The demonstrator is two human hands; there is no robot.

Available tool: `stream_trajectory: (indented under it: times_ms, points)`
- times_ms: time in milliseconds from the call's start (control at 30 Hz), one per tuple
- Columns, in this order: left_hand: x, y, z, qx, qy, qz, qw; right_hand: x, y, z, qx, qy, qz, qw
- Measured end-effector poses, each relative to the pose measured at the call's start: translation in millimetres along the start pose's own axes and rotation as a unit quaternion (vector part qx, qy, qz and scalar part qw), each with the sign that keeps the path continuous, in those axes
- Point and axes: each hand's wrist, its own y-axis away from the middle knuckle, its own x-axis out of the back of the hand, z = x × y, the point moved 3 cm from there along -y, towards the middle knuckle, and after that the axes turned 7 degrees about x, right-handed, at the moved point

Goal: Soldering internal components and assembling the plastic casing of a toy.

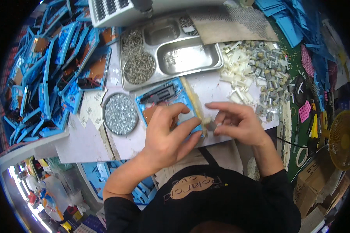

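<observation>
A blue plastic housing [187,92] lies on the white table in front of me, with a black part [161,94] and a brown board [149,113] inside it. Over its near side hovers my left hand [168,134], fingers curved and apart, with nothing visible in them. My right hand [239,123] is just right of the housing. Its thumb and fingers pinch a small grey metal part [211,125], which looks like a small motor. A yellowish foam-like strip [194,99] runs along the housing's right edge.
Left stand heaps of blue housings [62,54] and a round dish of tiny metal pieces [120,113]. Behind is a steel tray [173,75] with screws. White plastic pieces [237,70] and small grey motor-like cylinders [266,73] lie right. A yellow fan [341,139] is far right.
</observation>
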Motion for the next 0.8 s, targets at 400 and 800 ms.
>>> stream_trajectory:
  times_ms: [400, 800]
  points:
    - [-98, -226, -106, 0.185, -0.105, -0.016, 0.977, 16, 20, 19, 0.048, -0.352, 0.02, 0.935]
    - [-125, -245, -112, 0.103, -0.248, 0.028, 0.963, 40, 40, 15, 0.035, -0.264, 0.075, 0.961]
